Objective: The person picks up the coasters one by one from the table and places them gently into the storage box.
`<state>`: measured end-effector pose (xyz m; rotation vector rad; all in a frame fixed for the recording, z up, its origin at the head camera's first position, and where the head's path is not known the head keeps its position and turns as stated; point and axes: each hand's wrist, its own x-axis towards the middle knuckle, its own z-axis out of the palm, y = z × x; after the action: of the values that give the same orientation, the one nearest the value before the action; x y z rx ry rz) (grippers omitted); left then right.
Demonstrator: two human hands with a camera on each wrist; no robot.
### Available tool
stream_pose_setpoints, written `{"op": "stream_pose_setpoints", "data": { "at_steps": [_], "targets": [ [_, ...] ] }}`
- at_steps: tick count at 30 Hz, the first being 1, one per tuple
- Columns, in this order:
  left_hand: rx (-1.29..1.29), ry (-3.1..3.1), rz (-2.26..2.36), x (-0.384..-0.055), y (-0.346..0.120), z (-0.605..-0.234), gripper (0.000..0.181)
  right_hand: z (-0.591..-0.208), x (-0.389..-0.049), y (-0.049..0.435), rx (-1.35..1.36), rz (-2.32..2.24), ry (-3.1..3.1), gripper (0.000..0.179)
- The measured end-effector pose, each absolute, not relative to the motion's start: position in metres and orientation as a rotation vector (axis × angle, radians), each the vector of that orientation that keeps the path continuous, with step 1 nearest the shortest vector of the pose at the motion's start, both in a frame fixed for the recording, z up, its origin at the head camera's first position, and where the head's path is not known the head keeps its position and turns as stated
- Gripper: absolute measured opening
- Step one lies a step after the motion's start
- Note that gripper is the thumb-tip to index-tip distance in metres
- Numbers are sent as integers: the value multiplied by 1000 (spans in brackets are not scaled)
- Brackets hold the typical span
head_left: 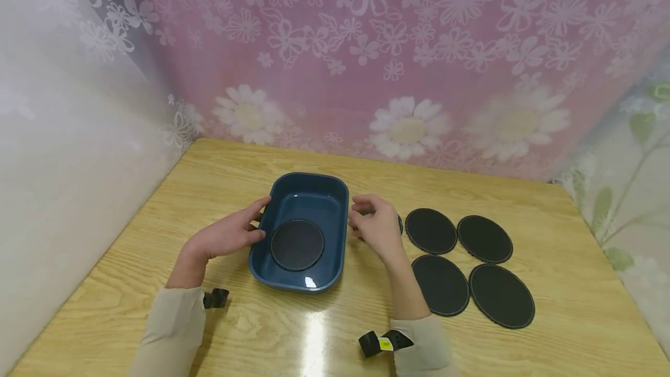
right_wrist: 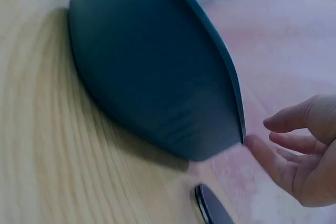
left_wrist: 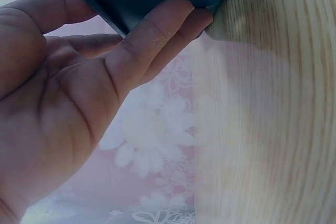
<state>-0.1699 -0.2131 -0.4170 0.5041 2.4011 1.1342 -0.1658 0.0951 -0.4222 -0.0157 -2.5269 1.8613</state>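
A deep blue rectangular dish (head_left: pixel 309 202) with rounded corners stands on the table, and one round black coaster (head_left: pixel 297 245) with a stitched edge lies inside it toward the near end. My left hand (head_left: pixel 235 231) touches the dish's left side, fingers and thumb spread along the outer wall. In the left wrist view, the fingers (left_wrist: pixel 157 35) rest against the dish's outside. Beside the opposite wall is my right hand (head_left: pixel 378 227), its fingers loosely bent with nothing between them and one fingertip right at the rim. Another dark coaster (head_left: pixel 401 224) is mostly hidden behind that hand.
Several black coasters lie flat in two rows to the right, among them a far one (head_left: pixel 431 231) and a near one (head_left: pixel 502 295). They rest on a wood-grain table (head_left: pixel 251 336). A pink flowered curtain (head_left: pixel 324 103) hangs behind the table's far edge.
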Motion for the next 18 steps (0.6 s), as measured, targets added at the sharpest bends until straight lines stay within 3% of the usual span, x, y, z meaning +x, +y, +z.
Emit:
{"op": "stream_pose_setpoints", "data": {
  "at_steps": [10,18],
  "targets": [
    [498,2400,1124,-170,-214,-416,71,-438,-176,132,-199,1303,-2895,58],
    [514,2401,1129,-171,-212,-417,71,-444,-179,138,-190,1009,-3137,84]
  ]
}}
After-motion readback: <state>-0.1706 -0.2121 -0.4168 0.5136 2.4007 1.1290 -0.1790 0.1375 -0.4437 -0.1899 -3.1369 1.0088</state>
